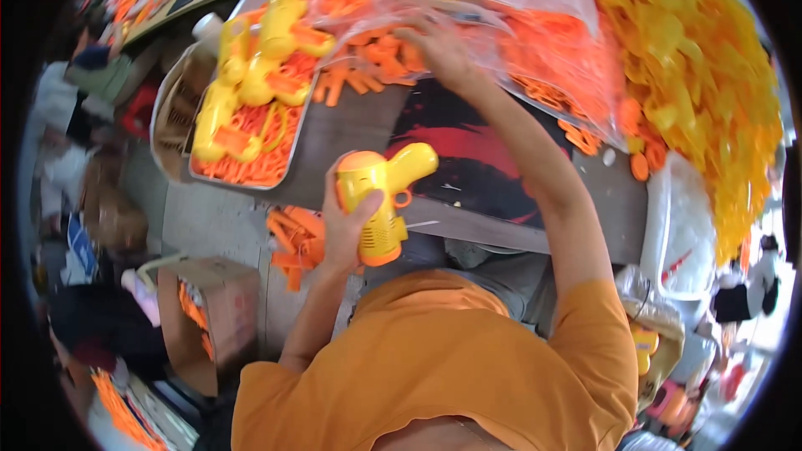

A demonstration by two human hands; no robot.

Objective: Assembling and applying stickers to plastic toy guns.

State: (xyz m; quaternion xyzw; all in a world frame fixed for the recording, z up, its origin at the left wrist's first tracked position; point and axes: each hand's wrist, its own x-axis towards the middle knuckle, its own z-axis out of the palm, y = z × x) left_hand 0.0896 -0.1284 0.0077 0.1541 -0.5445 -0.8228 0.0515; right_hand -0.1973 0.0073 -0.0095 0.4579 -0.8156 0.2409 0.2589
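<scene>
One yellow hair-dryer-shaped plastic shell (386,221) in left grip (344,221), fingers wrapped round barrel; long axis roughly fore-aft, handle pointing right. Right grip (440,46) loosely spread, no hold visible; nearer hand to loose orange plastic pieces (380,57), just beside fingertips on grey worktop (351,134).

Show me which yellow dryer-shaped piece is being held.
The yellow piece in the left hand, nearest the person's orange shirt; the other pieces lie in the tray.
</scene>
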